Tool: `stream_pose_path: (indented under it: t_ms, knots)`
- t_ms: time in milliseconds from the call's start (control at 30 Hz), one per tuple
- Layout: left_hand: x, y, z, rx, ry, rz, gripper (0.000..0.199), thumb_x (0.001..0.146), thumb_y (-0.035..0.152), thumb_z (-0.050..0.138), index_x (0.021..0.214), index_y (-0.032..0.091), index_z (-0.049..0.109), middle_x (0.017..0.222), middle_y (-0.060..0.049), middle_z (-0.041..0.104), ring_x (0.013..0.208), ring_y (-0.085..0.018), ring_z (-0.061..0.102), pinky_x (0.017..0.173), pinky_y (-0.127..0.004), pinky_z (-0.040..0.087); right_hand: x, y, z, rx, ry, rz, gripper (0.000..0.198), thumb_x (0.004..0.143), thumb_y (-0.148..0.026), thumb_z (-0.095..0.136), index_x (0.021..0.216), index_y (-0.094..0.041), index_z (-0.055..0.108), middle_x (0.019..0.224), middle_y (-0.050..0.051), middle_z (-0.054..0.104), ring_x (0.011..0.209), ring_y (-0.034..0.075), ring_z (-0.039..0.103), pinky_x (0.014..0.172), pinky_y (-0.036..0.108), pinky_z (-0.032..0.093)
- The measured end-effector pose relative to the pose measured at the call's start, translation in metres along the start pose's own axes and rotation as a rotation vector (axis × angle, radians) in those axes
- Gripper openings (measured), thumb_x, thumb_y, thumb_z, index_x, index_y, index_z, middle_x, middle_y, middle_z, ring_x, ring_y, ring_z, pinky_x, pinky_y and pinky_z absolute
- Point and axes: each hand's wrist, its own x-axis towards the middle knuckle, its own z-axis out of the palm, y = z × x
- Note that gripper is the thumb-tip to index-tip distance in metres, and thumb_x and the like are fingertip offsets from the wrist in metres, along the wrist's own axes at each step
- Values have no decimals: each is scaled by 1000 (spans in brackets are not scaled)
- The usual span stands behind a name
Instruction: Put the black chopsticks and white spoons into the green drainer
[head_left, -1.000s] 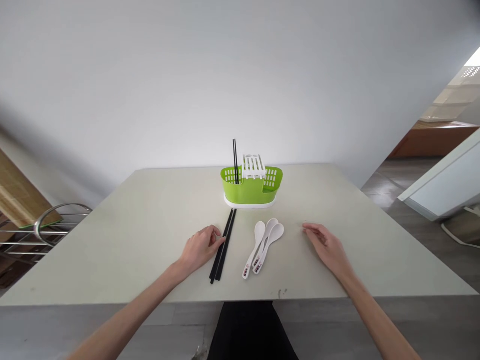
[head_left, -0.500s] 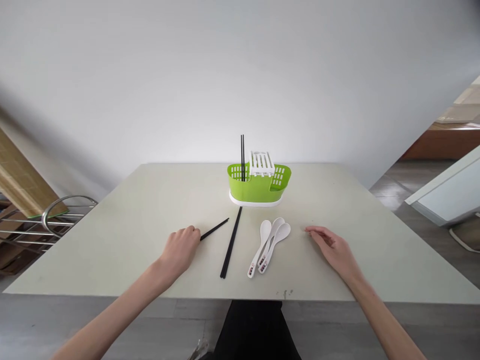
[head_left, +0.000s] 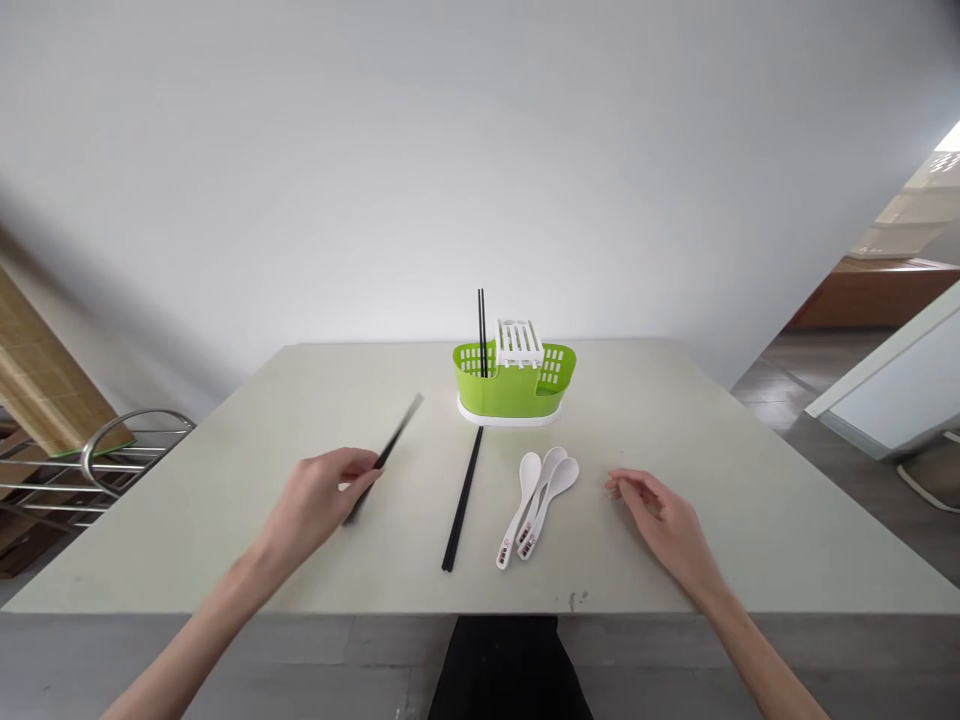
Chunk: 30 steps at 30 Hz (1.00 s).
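My left hand (head_left: 326, 493) is closed around a pair of black chopsticks (head_left: 391, 440), pinching them near the middle. They slant up to the right, and their far end is smeared by motion. Another pair of black chopsticks (head_left: 462, 502) lies on the table to the right of that hand. Farther right are three white spoons (head_left: 519, 512), their bowls pointing away from me. Beyond these stands a green utensil basket (head_left: 504, 397) with a white base and a white slotted rack (head_left: 519, 343). Upright black chopsticks (head_left: 481, 330) stand in its left compartment. My right hand (head_left: 664, 520), loosely curled and empty, rests right of the spoons.
The pale table (head_left: 337, 390) reaches back to a plain wall (head_left: 480, 170). A metal rack (head_left: 97, 460) stands off the left edge, beside a tan board (head_left: 45, 370). White furniture (head_left: 892, 390) is on the right.
My left hand has moved left and lifted the chopsticks, turning them to a steeper slant. My right hand has barely moved. The whole view has shifted slightly.
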Motion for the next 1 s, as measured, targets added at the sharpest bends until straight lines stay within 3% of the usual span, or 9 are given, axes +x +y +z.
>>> stream_pose_path:
  t_ms: [100, 167, 300, 400, 567, 767, 867, 1000]
  knots:
    - [-7, 17, -23, -340, 22, -159, 42, 75, 61, 81, 99, 27, 80, 98, -6, 83, 101, -31, 78, 89, -34, 60, -19, -35, 10, 0, -155, -24, 42, 98, -62, 55, 110, -27, 75, 103, 10, 79, 95, 29, 73, 78, 37, 58]
    - [-11, 30, -22, -533, 14, -218, 46, 72, 61, 86, 99, 25, 80, 98, -8, 83, 101, -32, 78, 96, -38, 60, -32, -67, 21, 52, -309, -39, 41, 101, -60, 53, 114, -28, 74, 106, 10, 78, 99, 29, 72, 71, 34, 58]
    - [-17, 57, 13, -884, -55, -212, 44, 73, 56, 88, 95, 19, 78, 102, -9, 82, 103, -28, 77, 104, -42, 59, -51, -131, 54, 177, -586, -129, 42, 104, -56, 53, 136, -30, 66, 118, 7, 76, 108, 26, 70, 99, 41, 53]
    - [-17, 74, 40, -1040, -105, -222, 40, 75, 52, 87, 93, 18, 76, 101, -8, 81, 104, -26, 76, 108, -42, 58, -58, -157, 79, 227, -645, -148, 45, 108, -58, 43, 132, -27, 65, 105, 7, 76, 98, 24, 69, 90, 38, 53]
    - [-15, 84, 49, -1104, -134, -217, 38, 78, 49, 87, 94, 18, 75, 105, -7, 80, 107, -25, 75, 111, -43, 56, -60, -161, 100, 451, -598, 30, 56, 106, -67, 38, 117, -20, 65, 75, 0, 64, 60, 14, 55, 53, 27, 43]
    - [-11, 69, 46, -1144, -153, -249, 41, 76, 48, 89, 102, 18, 77, 112, -9, 81, 113, -28, 75, 111, -45, 57, -60, -161, 106, 517, -607, 43, 57, 103, -69, 45, 118, -20, 68, 67, -5, 49, 51, 10, 42, 47, 25, 38]
    - [-11, 58, 45, -1170, -118, -268, 44, 76, 50, 88, 104, 18, 79, 112, -10, 82, 116, -28, 74, 113, -43, 56, -60, -161, 110, 547, -636, 48, 56, 104, -67, 47, 120, -18, 68, 69, -3, 54, 53, 10, 47, 47, 24, 41]
    - [-13, 49, 46, -1159, -111, -281, 44, 76, 52, 88, 102, 17, 79, 112, -10, 82, 118, -29, 74, 113, -44, 56, -59, -158, 115, 618, -679, 102, 60, 101, -68, 51, 123, -14, 66, 81, 4, 68, 62, 14, 64, 51, 25, 52]
